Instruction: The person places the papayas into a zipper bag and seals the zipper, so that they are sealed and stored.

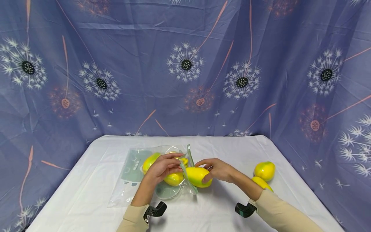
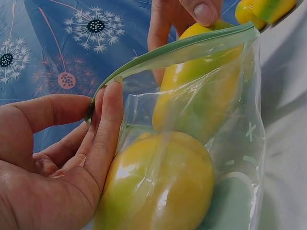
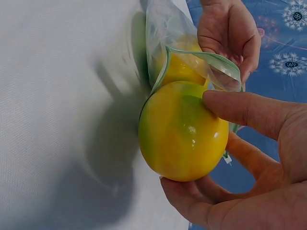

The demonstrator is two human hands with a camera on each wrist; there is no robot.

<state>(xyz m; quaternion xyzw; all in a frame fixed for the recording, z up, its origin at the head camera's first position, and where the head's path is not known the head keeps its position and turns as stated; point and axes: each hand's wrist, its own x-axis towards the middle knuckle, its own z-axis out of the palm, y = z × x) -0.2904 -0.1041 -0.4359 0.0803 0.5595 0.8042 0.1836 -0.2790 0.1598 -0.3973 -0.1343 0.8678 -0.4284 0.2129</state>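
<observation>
A clear zip bag (image 1: 134, 167) with a pale green print lies on the table, its green-edged mouth turned to the right and held apart. My left hand (image 1: 163, 167) pinches the bag's rim (image 2: 168, 45) between thumb and fingers. In my right hand (image 1: 218, 170) is a glossy yellow-green mango (image 1: 198, 176), gripped by its outer end. Its other end is inside the bag's mouth, seen through the plastic in the left wrist view. Other yellow-green mangoes (image 2: 160, 179) lie inside the bag, partly hidden by my left hand in the head view.
Two loose fruits lie at the table's right: a yellow-green mango (image 1: 264, 170) and another yellow one (image 1: 261, 183) partly covered by my right forearm. A white cloth (image 1: 95, 180) covers the table. Behind and beside it hangs a blue dandelion-patterned curtain (image 1: 145, 64).
</observation>
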